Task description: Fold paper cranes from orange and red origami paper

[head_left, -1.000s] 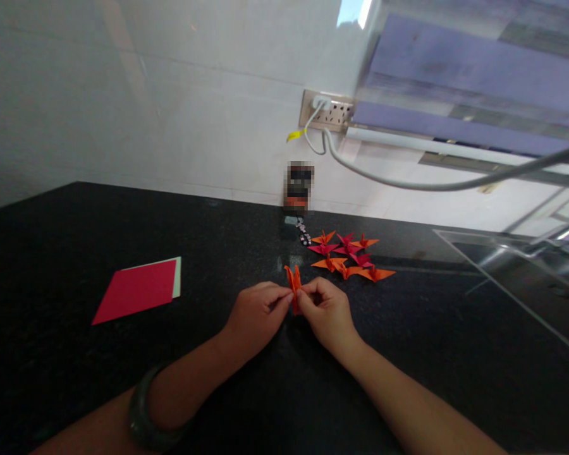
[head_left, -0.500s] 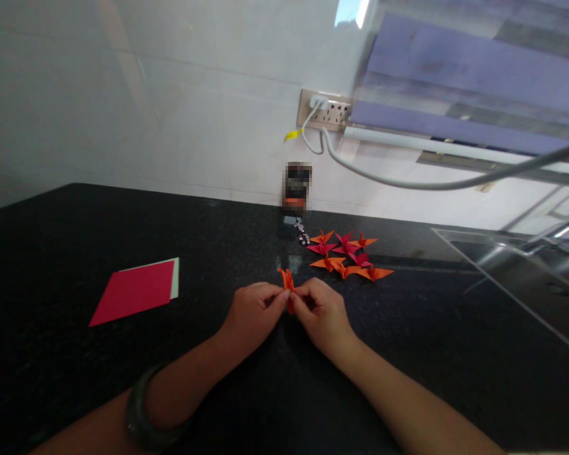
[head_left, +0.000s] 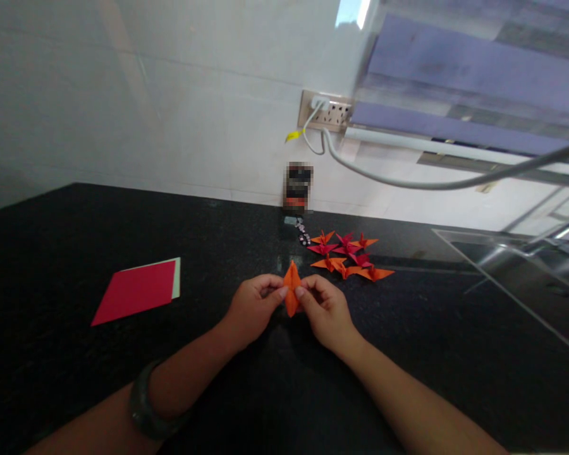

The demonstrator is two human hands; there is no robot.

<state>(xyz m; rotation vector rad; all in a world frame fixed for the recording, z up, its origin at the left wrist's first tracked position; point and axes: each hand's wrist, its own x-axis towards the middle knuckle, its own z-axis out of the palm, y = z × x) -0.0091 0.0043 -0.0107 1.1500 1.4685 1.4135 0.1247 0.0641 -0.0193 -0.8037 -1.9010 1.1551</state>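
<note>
Between my two hands is a piece of folded orange origami paper (head_left: 291,292), a narrow diamond shape with its points toward and away from me. My left hand (head_left: 257,304) pinches its left edge between thumb and fingers. On the opposite edge, the thumb and fingers of my right hand (head_left: 326,309) are closed in the same way. Just beyond my right hand lies a group of several folded paper cranes (head_left: 346,253), some orange and some red. A stack of square paper (head_left: 135,291), red on top with a pale green sheet under it, lies off to the left.
A phone-like object (head_left: 298,188), blurred out, leans on the wall, with a beaded strap (head_left: 304,235) in front of it. A grey cable (head_left: 408,183) runs from the wall socket (head_left: 329,112) to the right. A metal sink (head_left: 535,278) is set into the dark countertop (head_left: 208,243).
The orange paper was held as a narrow, upright-edged fold and now shows a flat, wider diamond face. My hands have moved slightly apart, both still pinching it.
</note>
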